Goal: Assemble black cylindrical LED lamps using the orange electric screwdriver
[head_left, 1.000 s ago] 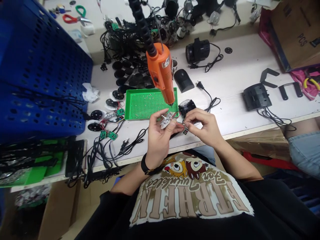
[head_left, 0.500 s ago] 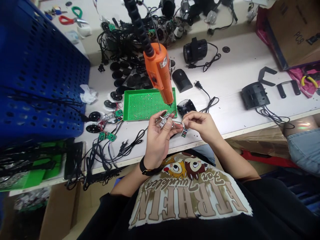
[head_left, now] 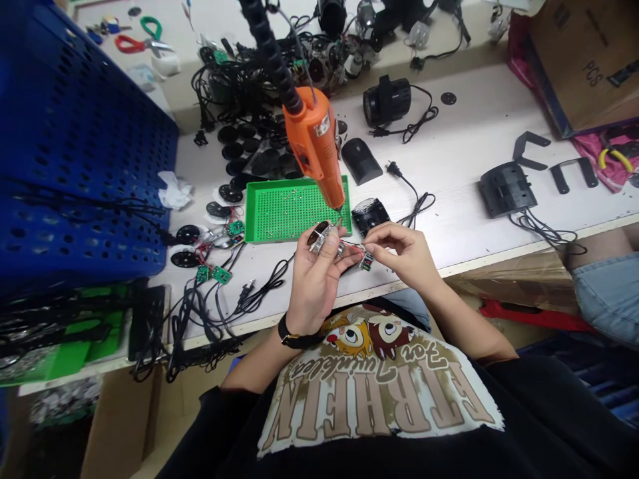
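Observation:
My left hand [head_left: 313, 279] is closed round a small clear and metal part [head_left: 325, 240] with red and black wires, held just above the table's front edge. My right hand [head_left: 403, 253] pinches those wires, and a small green circuit board [head_left: 366, 263] dangles from them between the hands. An orange electric screwdriver [head_left: 317, 148] hangs on a black arm, its tip just above the part. Behind the hands lie a green perforated tray [head_left: 289, 213] and a small black round housing [head_left: 370, 214].
A blue perforated crate [head_left: 74, 153] fills the left. Black discs, green boards [head_left: 214, 273] and cables litter the table's left and back. A black housing [head_left: 506, 189] and brackets lie at the right, a cardboard box [head_left: 589, 60] at the far right. Another person's knee [head_left: 606, 293] shows at the right edge.
Both hands have drifted slightly left and away from me, bringing the part closer under the screwdriver tip. The left hand has turned the part a little in its fingers.

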`<action>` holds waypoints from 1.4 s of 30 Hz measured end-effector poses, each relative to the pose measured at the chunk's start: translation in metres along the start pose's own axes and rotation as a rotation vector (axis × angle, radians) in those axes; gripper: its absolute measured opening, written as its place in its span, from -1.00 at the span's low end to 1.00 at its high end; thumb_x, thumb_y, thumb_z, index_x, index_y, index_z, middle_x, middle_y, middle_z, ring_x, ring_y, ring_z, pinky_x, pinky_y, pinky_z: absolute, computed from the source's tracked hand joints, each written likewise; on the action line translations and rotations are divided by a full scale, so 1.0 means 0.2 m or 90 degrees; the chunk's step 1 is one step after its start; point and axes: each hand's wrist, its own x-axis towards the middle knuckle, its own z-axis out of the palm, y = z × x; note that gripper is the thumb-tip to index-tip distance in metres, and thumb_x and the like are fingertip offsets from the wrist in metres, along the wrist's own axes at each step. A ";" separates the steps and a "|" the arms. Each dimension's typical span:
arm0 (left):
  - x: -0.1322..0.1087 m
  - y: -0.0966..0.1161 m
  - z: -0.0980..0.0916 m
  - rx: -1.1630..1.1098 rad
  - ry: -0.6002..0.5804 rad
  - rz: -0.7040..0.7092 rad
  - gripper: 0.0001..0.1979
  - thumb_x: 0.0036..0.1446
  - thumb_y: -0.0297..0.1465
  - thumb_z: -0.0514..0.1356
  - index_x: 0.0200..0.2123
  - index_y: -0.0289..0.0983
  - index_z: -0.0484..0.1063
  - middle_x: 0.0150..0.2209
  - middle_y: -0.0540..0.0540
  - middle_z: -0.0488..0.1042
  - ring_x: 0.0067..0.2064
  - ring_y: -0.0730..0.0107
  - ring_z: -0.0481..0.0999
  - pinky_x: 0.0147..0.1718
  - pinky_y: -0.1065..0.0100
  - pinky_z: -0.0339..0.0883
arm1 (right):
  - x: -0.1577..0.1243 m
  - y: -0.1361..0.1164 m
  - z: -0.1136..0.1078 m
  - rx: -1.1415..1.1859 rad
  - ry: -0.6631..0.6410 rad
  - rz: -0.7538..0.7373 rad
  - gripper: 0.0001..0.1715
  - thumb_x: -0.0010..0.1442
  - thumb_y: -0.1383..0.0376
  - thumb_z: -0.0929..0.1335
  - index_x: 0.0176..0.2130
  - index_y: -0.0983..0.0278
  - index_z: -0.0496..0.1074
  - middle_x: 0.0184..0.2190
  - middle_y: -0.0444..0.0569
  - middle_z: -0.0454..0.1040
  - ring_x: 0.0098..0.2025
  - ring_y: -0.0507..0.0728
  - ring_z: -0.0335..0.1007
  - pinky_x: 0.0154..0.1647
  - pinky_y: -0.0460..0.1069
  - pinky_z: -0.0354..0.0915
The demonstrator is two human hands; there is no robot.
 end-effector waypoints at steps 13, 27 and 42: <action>0.01 -0.06 0.00 0.017 0.007 -0.017 -0.33 -0.12 -0.51 0.55 0.00 -0.15 0.32 -0.03 -0.03 0.57 -0.17 0.39 0.65 -0.09 0.21 0.58 | -0.03 -0.01 0.01 -0.058 0.013 -0.057 -0.88 0.21 0.23 0.50 -0.36 0.21 0.61 -0.33 -0.06 0.63 -0.27 0.08 0.54 -0.25 -0.01 0.49; 0.02 -0.07 0.01 0.013 0.004 -0.025 -0.34 -0.12 -0.51 0.54 0.01 -0.15 0.32 -0.05 -0.02 0.58 -0.25 0.42 0.65 -0.13 0.21 0.59 | -0.04 0.02 -0.01 -0.021 0.030 -0.039 -0.91 0.17 0.23 0.53 -0.34 0.20 0.65 -0.31 -0.05 0.65 -0.24 0.08 0.57 -0.21 0.01 0.52; 0.03 -0.10 0.02 0.020 0.009 0.002 -0.27 -0.18 -0.52 0.57 0.02 -0.13 0.30 -0.13 0.03 0.56 -0.31 0.42 0.64 -0.18 0.23 0.59 | -0.03 0.09 -0.01 0.028 0.015 0.057 -0.86 0.15 0.22 0.51 -0.33 0.27 0.61 -0.36 -0.06 0.65 -0.33 0.06 0.56 -0.27 -0.04 0.50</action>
